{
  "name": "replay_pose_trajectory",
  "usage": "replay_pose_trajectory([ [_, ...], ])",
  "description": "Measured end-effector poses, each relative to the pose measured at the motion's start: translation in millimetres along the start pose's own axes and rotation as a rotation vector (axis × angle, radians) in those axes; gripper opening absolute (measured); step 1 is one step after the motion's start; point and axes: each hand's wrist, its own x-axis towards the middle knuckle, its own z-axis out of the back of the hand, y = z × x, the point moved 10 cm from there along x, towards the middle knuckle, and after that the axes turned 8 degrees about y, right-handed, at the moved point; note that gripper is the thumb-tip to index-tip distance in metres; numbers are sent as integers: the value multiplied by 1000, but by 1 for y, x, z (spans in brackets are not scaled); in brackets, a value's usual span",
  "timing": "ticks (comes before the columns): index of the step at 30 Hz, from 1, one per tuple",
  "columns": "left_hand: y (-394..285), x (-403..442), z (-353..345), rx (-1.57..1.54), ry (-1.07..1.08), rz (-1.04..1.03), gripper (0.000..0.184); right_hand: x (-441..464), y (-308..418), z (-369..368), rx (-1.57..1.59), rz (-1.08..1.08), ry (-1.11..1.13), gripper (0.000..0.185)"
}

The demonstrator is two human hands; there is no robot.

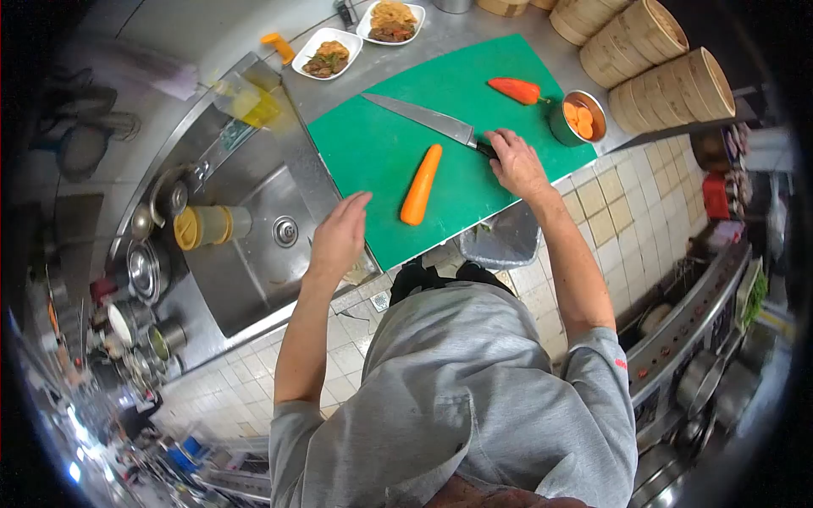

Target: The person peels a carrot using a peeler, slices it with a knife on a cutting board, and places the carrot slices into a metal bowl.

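Observation:
A kitchen knife (432,120) lies across the green cutting board (474,203), its blade pointing to the far left. My right hand (518,165) is at its black handle, fingers on one side and thumb on the other, covering the handle's end. A peeled carrot (420,186) rests on the board between my hands. Over the board's left edge hovers my left hand (340,233), fingers stretched out and holding nothing. Toward the far right of the board are a red pepper (517,90) and a metal cup (561,127) with carrot slices (580,118) inside.
Left of the board is a steel sink (262,254) with a yellow-lidded container (203,227). Two white dishes of food (328,72) stand at the back. Stacked bamboo steamers (669,89) line the far right. Below the board's front edge sits a lined bin (504,241).

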Motion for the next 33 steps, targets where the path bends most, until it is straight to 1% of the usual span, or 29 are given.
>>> replay_pose_trajectory([
  [1,-8,5,-17,48,69,-1,42,-4,-5,-10,7,10,47,51],
  [2,-15,10,-25,56,49,10,42,-7,-12,-17,9,17,90,50],
  [4,-41,22,-55,264,191,-92,50,-16,-15,-14,36,36,116,50],
  [5,-41,31,-62,274,183,-81,50,-22,-16,-16,67,28,153,50],
  [7,-65,37,-89,544,227,-368,55,-32,-16,-13,90,45,175,50],
  [8,-63,42,-93,545,229,-364,55,-38,-18,-13,120,41,213,52],
  [10,-66,47,-106,721,279,-476,58,-48,-23,-11,145,38,251,54],
  [11,-60,53,-104,718,281,-474,58,-55,-28,-10,257,-2,243,54],
  [12,-62,54,-102,789,273,-548,49,-64,-32,-11,369,-46,236,55],
  [13,-68,52,-102,856,266,-624,41,-74,-30,-12,370,-53,244,55],
  [14,-70,54,-100,849,269,-627,41,-84,-35,-13,471,-133,244,54],
  [15,-70,60,-93,780,308,-540,42,-93,-39,-13,568,-212,242,53],
  [16,-65,67,-90,711,346,-453,46,-102,-39,-14,627,-234,244,51],
  [17,-59,70,-98,703,342,-454,46,-110,-36,-11,619,-235,247,51],
  [19,-33,82,-95,470,232,-236,59,-126,-34,3,702,-334,182,50],
  [20,-30,82,-98,468,226,-224,59,-136,-28,16,754,-332,137,45],
  [21,-35,83,-91,352,181,-194,58,-146,-24,15,754,-320,150,45],
  [22,-35,81,-86,234,135,-157,57,-156,-20,30,796,-241,1,42],
  [23,-32,77,-87,227,128,-129,57,-162,-17,44,838,-161,-142,39],
  [24,-31,77,-87,162,108,-138,56,-161,-10,45,839,-150,-121,39],
  [26,-30,78,-89,93,87,-141,54,-159,-7,40,1070,-241,-60,38],
  [27,-30,80,-95,48,141,-112,55,-153,-4,40,1069,-241,-49,38],
  [28,-30,83,-102,2,196,-85,55,-146,-4,31,1127,-305,3,40],
  [29,-33,88,-105,-5,197,-79,55,-139,-5,21,1182,-371,54,41],
  [31,-38,97,-106,-98,141,-78,56,-128,-9,3,1162,-391,97,42],
  [32,-40,99,-109,-108,140,-72,56,-125,-14,-6,1054,-407,102,39],
  [33,-49,99,-102,-83,66,-138,53,-123,-18,-13,946,-420,105,36],
])
